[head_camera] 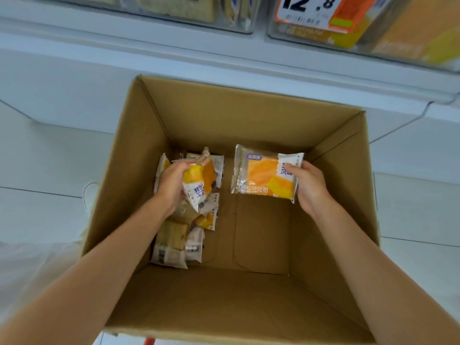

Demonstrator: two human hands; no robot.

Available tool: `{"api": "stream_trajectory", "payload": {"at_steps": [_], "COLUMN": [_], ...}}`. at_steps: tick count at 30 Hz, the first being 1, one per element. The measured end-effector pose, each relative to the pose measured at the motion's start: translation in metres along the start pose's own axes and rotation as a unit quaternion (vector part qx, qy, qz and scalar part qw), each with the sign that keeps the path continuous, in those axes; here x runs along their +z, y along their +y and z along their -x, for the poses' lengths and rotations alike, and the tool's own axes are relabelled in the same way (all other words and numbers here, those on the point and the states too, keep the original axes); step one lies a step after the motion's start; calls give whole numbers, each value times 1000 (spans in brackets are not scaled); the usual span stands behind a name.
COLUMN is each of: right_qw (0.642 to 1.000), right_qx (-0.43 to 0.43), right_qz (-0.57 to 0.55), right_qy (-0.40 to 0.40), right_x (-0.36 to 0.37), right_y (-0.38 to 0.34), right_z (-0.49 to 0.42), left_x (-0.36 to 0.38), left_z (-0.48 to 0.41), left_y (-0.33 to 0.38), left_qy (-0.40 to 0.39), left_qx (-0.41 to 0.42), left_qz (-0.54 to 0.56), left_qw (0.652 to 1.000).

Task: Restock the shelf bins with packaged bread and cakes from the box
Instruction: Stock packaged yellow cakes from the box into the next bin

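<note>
An open cardboard box [249,115] stands on the floor below me. Inside it, my right hand [310,186] holds a clear packet of orange cake [263,174] by its right end, lifted above the box floor. My left hand [171,185] grips another orange cake packet [199,183], crumpled and tilted, over a pile of several packets [179,240] along the box's left side. Clear shelf bins [373,28] with packaged bread and cake run across the top of the view.
A white shelf ledge [149,53] runs between the bins and the box. An orange price tag [321,11] hangs on the right bin. White floor tiles [418,207] surround the box. The right half of the box floor [261,232] shows bare cardboard.
</note>
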State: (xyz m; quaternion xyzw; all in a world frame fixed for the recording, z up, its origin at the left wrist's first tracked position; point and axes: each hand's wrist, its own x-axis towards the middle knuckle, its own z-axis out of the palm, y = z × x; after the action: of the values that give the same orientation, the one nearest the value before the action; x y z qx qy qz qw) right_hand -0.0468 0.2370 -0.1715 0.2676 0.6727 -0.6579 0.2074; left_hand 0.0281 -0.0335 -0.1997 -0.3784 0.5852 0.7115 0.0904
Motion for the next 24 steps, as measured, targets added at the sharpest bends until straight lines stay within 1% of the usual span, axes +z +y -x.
{"api": "stream_trajectory", "payload": {"at_steps": [1, 2, 4, 7, 9, 12, 14, 16, 17, 19, 21, 22, 23, 24], "right_qw": [1000, 999, 995, 983, 977, 975, 975, 968, 961, 946, 938, 940, 945, 954], "right_qx": [-10, -18, -20, -2, -6, -21, -60, -103, -119, -140, -148, -150, -150, -150], "right_qz": [14, 25, 24, 8, 24, 66, 100, 142, 163, 195, 206, 199, 183, 160], "right_qy": [-17, -39, -98, -184, -212, -210, -189, -182, -188, -216, -237, -235, -224, -207], "right_x": [-1, -3, -9, -11, -5, -1, -7, -17, -20, -23, -20, -19, -18, -18], "right_y": [-5, -11, -24, -45, -54, -60, -66, -76, -82, -97, -108, -112, -115, -116], "right_z": [4, 9, 19, 36, 49, 68, 78, 87, 92, 105, 117, 122, 126, 128], "left_x": [-2, -3, -3, 10, 25, 45, 46, 43, 42, 42, 43, 42, 41, 38], "left_z": [8, 17, 28, 42, 53, 71, 84, 96, 102, 114, 122, 127, 130, 132], "left_y": [11, 19, 31, 48, 62, 85, 102, 116, 121, 128, 132, 133, 134, 133], "left_qy": [-51, -88, -121, -154, -182, -237, -297, -358, -368, -357, -352, -350, -338, -318], "left_qx": [-41, -69, -89, -87, -96, -110, -115, -131, -143, -162, -155, -143, -124, -103], "left_qz": [71, 115, 140, 109, 103, 84, 22, -48, -79, -132, -180, -181, -163, -119], "left_qw": [995, 987, 979, 978, 973, 961, 948, 923, 915, 910, 906, 908, 919, 935]}}
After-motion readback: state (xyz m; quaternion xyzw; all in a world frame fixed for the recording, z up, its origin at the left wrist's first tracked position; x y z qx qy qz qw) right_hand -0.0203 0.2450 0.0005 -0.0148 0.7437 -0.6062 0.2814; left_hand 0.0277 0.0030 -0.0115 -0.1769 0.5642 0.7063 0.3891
